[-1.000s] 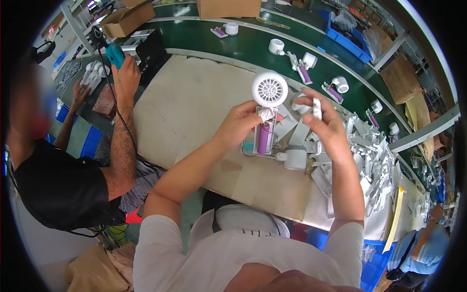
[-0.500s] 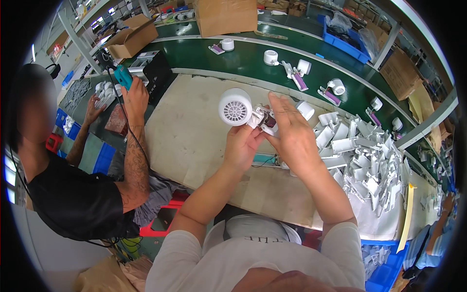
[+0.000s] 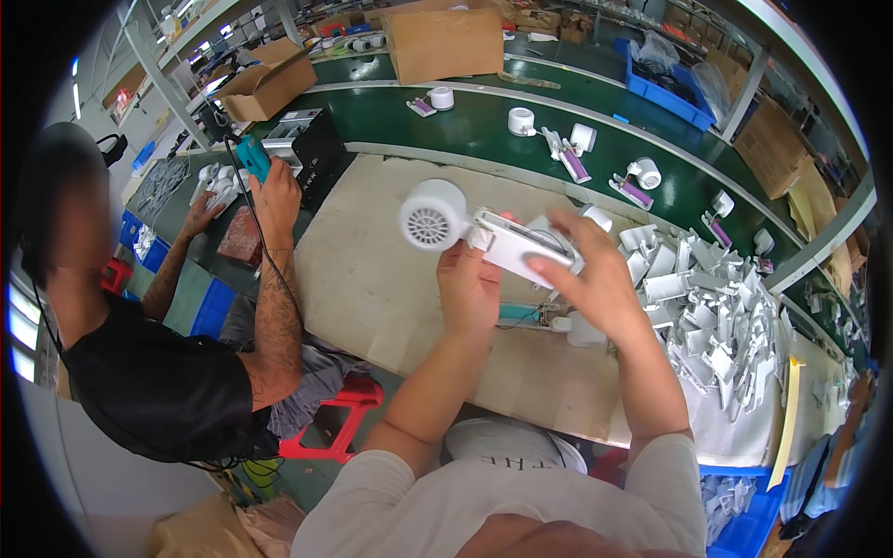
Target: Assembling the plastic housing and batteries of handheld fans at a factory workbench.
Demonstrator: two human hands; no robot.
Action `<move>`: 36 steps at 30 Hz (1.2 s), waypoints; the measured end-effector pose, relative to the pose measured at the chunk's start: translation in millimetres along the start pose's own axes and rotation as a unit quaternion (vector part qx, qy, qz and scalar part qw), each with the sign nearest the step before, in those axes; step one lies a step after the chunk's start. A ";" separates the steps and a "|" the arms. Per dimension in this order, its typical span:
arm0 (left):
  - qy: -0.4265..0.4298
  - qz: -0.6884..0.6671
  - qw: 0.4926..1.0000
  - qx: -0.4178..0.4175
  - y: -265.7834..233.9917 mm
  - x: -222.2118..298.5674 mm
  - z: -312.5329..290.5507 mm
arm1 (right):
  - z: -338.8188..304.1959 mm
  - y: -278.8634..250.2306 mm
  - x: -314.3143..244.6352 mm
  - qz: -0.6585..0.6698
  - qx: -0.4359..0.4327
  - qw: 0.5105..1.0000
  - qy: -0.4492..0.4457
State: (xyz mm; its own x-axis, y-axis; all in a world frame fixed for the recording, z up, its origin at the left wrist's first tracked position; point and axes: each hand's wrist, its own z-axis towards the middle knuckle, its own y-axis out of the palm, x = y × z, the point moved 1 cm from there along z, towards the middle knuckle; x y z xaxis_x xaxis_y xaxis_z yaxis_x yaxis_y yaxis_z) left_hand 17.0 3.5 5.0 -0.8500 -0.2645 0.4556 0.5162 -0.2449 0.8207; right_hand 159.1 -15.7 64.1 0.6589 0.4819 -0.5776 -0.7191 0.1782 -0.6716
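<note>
Above the table I hold a small white handheld fan, its round grilled head (image 3: pixel 435 216) to the left and its long white handle (image 3: pixel 523 249) slanting down to the right. My left hand (image 3: pixel 468 290) is closed around the neck, where head and handle meet. At the far end of the handle, my right hand (image 3: pixel 603 279) has its thumb along the near side and its fingers, partly blurred, over the other side. A dark gap shows along the handle's upper edge. Beneath, on the table, lies another fan part with a teal strip (image 3: pixel 521 313) and a white head (image 3: pixel 584 328).
White plastic handle shells (image 3: pixel 712 321) form a heap on the right. Beyond the table, a green conveyor (image 3: pixel 372 110) carries several fans with purple-pink strips. At left, a co-worker (image 3: pixel 158 372) holds a teal power tool (image 3: pixel 252 158) beside a black box (image 3: pixel 312 158).
A long white shell now covers the handle where dark insides showed before. My right hand has turned from lying flat to pinching the handle's end, and the fan head has shifted slightly left.
</note>
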 end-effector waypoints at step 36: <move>0.074 0.050 0.995 0.034 -7.2 46.4 2.8 | 11.0 50.5 -19.5 0.141 0.005 0.989 -0.049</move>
State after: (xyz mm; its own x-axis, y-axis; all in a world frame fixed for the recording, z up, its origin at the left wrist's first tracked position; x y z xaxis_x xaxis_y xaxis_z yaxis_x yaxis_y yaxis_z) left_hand -26.4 -4.3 21.2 -0.7670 -0.4197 0.4854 0.5855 -0.1482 0.7970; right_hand 107.5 -6.7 46.5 0.4073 0.5947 -0.6931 -0.8738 0.0331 -0.4851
